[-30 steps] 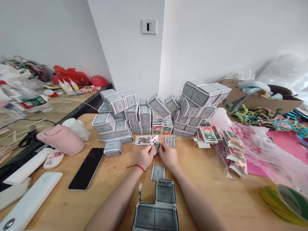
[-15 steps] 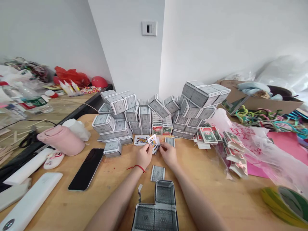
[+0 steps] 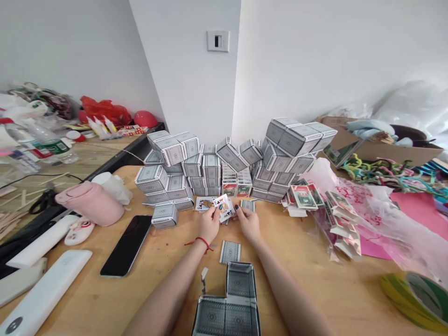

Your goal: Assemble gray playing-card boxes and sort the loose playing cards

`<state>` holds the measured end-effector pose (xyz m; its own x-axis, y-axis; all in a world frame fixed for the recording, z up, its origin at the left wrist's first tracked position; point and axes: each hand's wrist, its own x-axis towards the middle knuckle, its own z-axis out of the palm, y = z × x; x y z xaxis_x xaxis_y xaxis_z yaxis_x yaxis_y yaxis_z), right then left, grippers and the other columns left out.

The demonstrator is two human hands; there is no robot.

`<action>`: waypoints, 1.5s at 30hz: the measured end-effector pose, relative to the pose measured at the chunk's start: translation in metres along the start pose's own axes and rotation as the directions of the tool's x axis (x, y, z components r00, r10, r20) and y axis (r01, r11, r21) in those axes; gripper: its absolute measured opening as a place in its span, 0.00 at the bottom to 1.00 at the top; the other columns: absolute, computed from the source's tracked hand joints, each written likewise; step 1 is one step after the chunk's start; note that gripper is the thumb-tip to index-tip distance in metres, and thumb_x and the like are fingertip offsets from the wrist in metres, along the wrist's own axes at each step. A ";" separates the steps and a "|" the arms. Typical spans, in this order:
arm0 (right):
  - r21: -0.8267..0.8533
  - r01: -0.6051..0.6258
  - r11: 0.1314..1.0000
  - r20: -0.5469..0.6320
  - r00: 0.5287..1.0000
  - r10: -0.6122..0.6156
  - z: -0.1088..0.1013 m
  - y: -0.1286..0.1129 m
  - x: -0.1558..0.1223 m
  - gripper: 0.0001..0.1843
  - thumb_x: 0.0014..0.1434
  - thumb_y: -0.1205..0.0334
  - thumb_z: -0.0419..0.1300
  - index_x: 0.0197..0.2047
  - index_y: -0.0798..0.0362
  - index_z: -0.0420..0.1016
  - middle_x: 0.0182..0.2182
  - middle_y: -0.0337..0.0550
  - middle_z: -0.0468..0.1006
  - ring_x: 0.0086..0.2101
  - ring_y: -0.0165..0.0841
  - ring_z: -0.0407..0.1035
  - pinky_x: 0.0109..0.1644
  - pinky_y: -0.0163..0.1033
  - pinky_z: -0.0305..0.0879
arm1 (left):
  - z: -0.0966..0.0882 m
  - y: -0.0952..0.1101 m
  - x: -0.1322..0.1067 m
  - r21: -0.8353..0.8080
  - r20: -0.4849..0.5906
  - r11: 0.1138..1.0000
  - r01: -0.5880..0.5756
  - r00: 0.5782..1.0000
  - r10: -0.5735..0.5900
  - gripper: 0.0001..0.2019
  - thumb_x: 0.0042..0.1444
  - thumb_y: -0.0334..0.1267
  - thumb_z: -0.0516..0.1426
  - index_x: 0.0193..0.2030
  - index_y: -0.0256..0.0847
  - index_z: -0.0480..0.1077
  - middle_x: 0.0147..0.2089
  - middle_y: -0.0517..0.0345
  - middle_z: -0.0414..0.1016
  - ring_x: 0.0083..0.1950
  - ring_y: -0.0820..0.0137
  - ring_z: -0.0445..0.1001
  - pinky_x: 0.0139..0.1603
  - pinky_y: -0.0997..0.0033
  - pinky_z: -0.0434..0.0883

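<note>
My left hand (image 3: 209, 225), with a red cord on its wrist, pinches playing cards (image 3: 224, 206), a face card among them, tilted with faces toward me. Close to the cards' right edge is my right hand (image 3: 248, 221), thumb and fingers drawn together; whether anything is between them I cannot make out. Behind my left hand a face card (image 3: 203, 204) lies face up. A patterned card back (image 3: 248, 205) shows behind my right hand. Another face-down card (image 3: 230, 252) lies between my forearms. Nearer me stands an open, stepped form made of cards (image 3: 227, 310).
Stacked blocks folded from cards (image 3: 280, 158) line the table's back. To the left lie a phone (image 3: 126, 246), a pink bottle (image 3: 91, 204) and a white power bank (image 3: 47, 291). Opened card boxes (image 3: 343, 224), plastic bags (image 3: 367, 210) and a tape roll (image 3: 416, 298) are on the right.
My right hand has shifted slightly right, away from the cards' edge. The cards in my left hand have tilted a little, showing more of their faces.
</note>
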<state>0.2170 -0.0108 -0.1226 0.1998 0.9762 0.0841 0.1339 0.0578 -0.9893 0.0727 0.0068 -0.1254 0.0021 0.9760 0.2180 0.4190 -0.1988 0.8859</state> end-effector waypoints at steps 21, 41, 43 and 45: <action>0.185 -0.169 0.968 0.293 0.950 0.109 0.014 0.004 -0.005 0.10 0.47 0.57 0.58 0.31 0.55 0.68 0.21 0.36 0.70 0.18 0.27 0.64 0.21 0.34 0.65 | 0.001 0.020 -0.005 -0.506 0.327 0.834 0.222 0.943 -0.053 0.12 0.41 0.43 0.59 0.30 0.35 0.71 0.31 0.53 0.74 0.35 0.69 0.70 0.37 0.71 0.66; 0.093 -0.069 0.993 0.329 0.944 0.034 0.027 0.000 -0.018 0.16 0.52 0.51 0.51 0.22 0.53 0.67 0.13 0.38 0.70 0.15 0.31 0.66 0.21 0.35 0.62 | 0.009 0.019 -0.002 -0.709 0.241 0.597 0.376 0.925 -0.295 0.15 0.37 0.42 0.61 0.31 0.34 0.69 0.29 0.52 0.74 0.30 0.69 0.73 0.30 0.71 0.68; 0.175 -0.111 0.978 0.340 0.939 0.046 0.025 -0.003 -0.016 0.15 0.51 0.51 0.52 0.24 0.54 0.66 0.14 0.37 0.70 0.15 0.30 0.66 0.21 0.34 0.62 | 0.008 0.018 -0.002 -0.693 0.207 0.644 0.325 0.945 -0.254 0.15 0.40 0.42 0.60 0.33 0.34 0.68 0.30 0.54 0.73 0.31 0.70 0.72 0.30 0.72 0.67; 0.256 -0.122 0.959 0.331 0.943 0.032 0.022 -0.007 -0.013 0.13 0.49 0.52 0.54 0.28 0.54 0.67 0.20 0.38 0.73 0.15 0.29 0.66 0.21 0.34 0.62 | 0.007 0.016 -0.002 -0.673 0.145 0.700 0.238 0.971 -0.191 0.13 0.44 0.41 0.57 0.35 0.36 0.68 0.32 0.56 0.73 0.32 0.72 0.71 0.31 0.74 0.67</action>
<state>0.1923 -0.0197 -0.1199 -0.1287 0.9916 0.0086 -0.1439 -0.0101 -0.9895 0.0854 0.0026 -0.1140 0.0534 0.9984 -0.0168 -0.3177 0.0330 0.9476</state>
